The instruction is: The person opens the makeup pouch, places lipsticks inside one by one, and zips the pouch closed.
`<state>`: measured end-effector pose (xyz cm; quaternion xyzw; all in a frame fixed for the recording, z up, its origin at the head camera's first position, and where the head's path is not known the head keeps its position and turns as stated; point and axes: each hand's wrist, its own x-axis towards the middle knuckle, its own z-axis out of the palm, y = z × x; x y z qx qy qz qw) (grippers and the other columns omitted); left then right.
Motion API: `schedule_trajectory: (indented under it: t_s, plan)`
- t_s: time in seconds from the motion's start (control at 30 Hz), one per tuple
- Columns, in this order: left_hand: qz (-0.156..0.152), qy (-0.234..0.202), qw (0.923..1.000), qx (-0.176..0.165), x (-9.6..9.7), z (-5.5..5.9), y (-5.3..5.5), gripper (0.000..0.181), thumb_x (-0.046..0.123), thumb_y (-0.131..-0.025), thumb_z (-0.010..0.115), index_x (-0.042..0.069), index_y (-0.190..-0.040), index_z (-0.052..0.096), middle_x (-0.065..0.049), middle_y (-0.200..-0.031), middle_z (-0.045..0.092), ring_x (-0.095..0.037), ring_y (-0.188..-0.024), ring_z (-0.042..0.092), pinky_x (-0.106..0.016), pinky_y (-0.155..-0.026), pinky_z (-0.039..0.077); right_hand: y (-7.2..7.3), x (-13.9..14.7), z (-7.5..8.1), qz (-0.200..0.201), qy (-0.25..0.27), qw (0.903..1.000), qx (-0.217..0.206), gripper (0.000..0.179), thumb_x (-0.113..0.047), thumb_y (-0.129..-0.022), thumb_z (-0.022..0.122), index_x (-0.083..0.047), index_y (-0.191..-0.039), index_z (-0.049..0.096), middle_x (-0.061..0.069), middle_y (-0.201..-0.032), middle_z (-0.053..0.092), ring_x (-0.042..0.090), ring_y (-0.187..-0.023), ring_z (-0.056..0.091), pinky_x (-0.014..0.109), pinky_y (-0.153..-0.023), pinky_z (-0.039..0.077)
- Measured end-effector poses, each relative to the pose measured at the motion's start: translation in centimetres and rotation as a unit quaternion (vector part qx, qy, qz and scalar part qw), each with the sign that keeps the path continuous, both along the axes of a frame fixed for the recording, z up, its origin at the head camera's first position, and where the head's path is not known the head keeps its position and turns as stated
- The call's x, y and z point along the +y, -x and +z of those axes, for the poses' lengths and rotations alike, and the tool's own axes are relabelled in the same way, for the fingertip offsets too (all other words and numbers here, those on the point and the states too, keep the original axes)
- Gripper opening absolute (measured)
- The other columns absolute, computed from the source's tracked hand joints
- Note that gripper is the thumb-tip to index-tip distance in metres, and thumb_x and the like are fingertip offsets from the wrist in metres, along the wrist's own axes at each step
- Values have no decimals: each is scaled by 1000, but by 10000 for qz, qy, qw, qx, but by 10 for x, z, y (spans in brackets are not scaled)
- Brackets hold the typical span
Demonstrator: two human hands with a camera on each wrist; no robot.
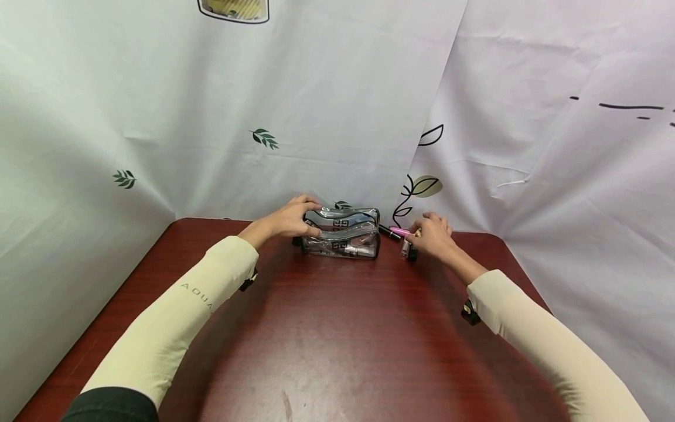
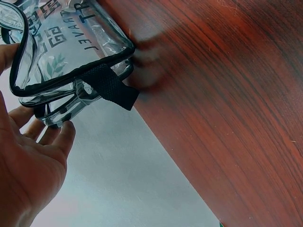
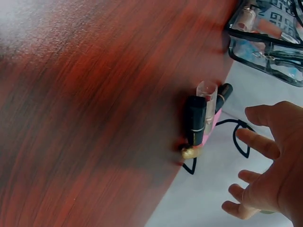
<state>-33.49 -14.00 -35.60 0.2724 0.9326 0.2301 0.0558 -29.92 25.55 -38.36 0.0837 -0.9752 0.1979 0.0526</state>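
Note:
A clear plastic cosmetic bag (image 1: 341, 246) with black piping and dark printed letters stands near the table's back edge. My left hand (image 1: 292, 217) grips its left end, thumb at the front and the other fingers behind; a black tab (image 2: 108, 85) sticks out at that end. To the right, my right hand (image 1: 433, 236) hovers close over a small cluster of cosmetics, fingers slightly bent and apart. The cluster has a black lipstick tube (image 3: 196, 118), a clear tube (image 3: 207, 104), a gold piece (image 3: 191, 152), a pink stick (image 1: 399, 231) and a black pencil-like stick (image 1: 390, 233).
The dark red wooden table (image 1: 337, 340) reaches back to a white cloth wall (image 1: 337, 88) with leaf prints, which hangs right behind the bag and the cosmetics. Inside the bag, several small items (image 3: 246, 19) show through the plastic.

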Motion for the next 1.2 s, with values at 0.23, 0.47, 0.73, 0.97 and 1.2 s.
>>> schedule_trajectory:
  t_s: [0.23,0.47,0.73,0.97,1.2]
  plan:
    - [8,-33,10000,-11,0,1,-1,87,38,-96,79,-1,-168,49,-23,-175,40,-47,-167,31,-67,-136,31,-1,3,-4,-60,-236,9994,-239,27,-29,-104,74,-3,-100,81,38,-172,41,66,-152,32,78,-114,34]
    - [-7,-55,9999,84,0,-2,0,87,38,-95,79,-2,-168,50,-24,-174,42,-47,-166,33,-66,-136,32,-4,8,-7,-135,-330,9984,-440,32,-32,-104,76,-2,-96,82,37,-171,44,66,-151,33,76,-111,36]
    - [6,-49,9999,105,0,-3,1,88,37,-94,80,-2,-167,50,-23,-174,42,-46,-167,32,-65,-137,31,-5,8,-9,-196,-446,9975,-502,33,-33,-100,80,-1,-92,84,38,-156,54,65,-137,44,77,-108,40]
    - [23,28,9999,111,1,0,-1,89,38,-93,81,-2,-167,51,-23,-173,43,-46,-166,34,-64,-137,31,-5,9,-12,-282,-583,9955,-690,29,-27,-95,82,-5,-77,76,39,-145,57,66,-133,44,77,-107,42]
    - [27,2,10000,71,1,1,-1,89,38,-94,81,-1,-167,51,-22,-173,43,-45,-166,34,-63,-137,31,-6,10,-11,-447,-692,9936,-775,25,-23,-86,76,-3,-78,64,39,-136,59,64,-128,45,76,-104,42]
